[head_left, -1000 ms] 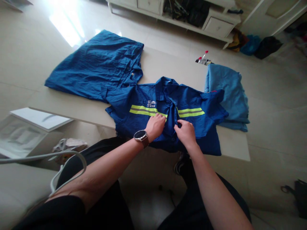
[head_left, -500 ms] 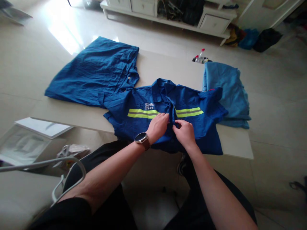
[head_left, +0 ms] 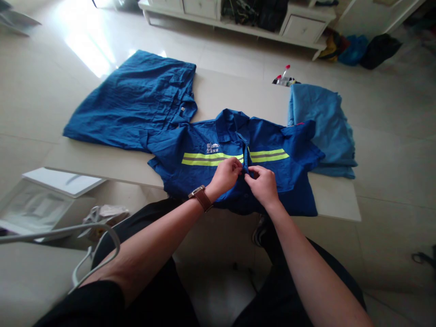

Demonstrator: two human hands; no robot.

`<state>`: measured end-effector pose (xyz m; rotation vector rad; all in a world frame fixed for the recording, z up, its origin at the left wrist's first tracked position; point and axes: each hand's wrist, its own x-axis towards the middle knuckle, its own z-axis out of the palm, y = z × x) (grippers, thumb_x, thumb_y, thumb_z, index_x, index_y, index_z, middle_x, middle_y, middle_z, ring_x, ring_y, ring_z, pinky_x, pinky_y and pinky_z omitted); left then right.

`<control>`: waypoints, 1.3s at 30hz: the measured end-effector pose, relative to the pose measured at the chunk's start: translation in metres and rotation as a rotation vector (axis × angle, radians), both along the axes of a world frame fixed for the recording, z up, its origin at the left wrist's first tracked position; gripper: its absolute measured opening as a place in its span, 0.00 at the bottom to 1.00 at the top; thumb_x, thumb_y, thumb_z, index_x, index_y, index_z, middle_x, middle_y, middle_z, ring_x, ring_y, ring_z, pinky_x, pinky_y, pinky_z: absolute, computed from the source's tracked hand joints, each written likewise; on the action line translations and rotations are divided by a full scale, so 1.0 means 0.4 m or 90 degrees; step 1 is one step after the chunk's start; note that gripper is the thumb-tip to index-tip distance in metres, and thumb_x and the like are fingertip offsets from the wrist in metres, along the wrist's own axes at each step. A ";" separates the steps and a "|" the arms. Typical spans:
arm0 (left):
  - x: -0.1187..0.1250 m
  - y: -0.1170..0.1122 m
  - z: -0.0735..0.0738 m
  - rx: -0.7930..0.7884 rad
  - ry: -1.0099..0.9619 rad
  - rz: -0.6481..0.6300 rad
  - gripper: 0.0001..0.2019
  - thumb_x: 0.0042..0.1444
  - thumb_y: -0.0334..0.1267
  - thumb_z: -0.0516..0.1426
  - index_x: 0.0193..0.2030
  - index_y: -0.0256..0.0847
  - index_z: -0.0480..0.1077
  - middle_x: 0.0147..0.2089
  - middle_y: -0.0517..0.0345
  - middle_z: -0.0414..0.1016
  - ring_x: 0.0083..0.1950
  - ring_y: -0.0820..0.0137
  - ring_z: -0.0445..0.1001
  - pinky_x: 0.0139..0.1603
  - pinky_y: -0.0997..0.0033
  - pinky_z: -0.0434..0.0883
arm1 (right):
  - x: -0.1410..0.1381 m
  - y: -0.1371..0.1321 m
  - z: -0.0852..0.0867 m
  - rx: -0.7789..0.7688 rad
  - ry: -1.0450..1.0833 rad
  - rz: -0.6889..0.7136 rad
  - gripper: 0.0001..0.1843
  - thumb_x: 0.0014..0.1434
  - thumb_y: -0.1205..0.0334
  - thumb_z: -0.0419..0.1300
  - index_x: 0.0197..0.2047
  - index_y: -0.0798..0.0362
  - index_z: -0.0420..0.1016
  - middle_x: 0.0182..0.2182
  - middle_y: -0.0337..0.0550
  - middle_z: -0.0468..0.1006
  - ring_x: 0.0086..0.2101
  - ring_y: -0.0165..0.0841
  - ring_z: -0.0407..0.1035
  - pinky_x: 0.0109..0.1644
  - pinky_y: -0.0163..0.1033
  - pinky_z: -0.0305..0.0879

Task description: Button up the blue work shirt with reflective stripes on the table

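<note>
Blue work shirt (head_left: 204, 170) placket seemingly pinched shut between both hands, left (head_left: 226, 176) and right (head_left: 262, 184)

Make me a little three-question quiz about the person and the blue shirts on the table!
1. True or false: both hands pinch the front opening of the striped shirt.
2. Which wrist wears the watch? A) left B) right
3. What lies folded at the table's right end?

Key
1. True: the left hand and right hand meet at the shirt's middle, just below the yellow stripes.
2. A.
3. A lighter blue cloth; another dark blue garment lies spread on the left.
</note>
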<state>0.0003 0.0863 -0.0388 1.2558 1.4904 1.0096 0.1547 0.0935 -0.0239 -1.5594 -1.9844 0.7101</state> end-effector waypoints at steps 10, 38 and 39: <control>0.005 0.007 -0.006 0.021 -0.029 0.002 0.07 0.54 0.23 0.58 0.30 0.37 0.72 0.28 0.60 0.74 0.32 0.72 0.71 0.36 0.72 0.66 | -0.002 0.003 -0.001 0.003 0.019 0.022 0.14 0.58 0.57 0.63 0.41 0.55 0.86 0.36 0.49 0.86 0.34 0.38 0.77 0.44 0.42 0.72; 0.026 -0.002 -0.028 0.021 -0.180 0.109 0.03 0.52 0.32 0.65 0.31 0.36 0.75 0.28 0.60 0.76 0.31 0.74 0.71 0.33 0.74 0.66 | -0.002 -0.001 0.004 0.076 -0.022 0.005 0.10 0.63 0.60 0.60 0.36 0.51 0.82 0.34 0.46 0.84 0.33 0.38 0.75 0.42 0.41 0.67; 0.027 -0.003 -0.027 0.016 -0.187 0.113 0.03 0.52 0.32 0.65 0.30 0.36 0.75 0.28 0.60 0.76 0.30 0.74 0.72 0.33 0.75 0.66 | -0.002 0.000 0.005 0.075 -0.016 0.002 0.10 0.63 0.60 0.60 0.35 0.51 0.82 0.34 0.46 0.84 0.32 0.37 0.74 0.41 0.41 0.67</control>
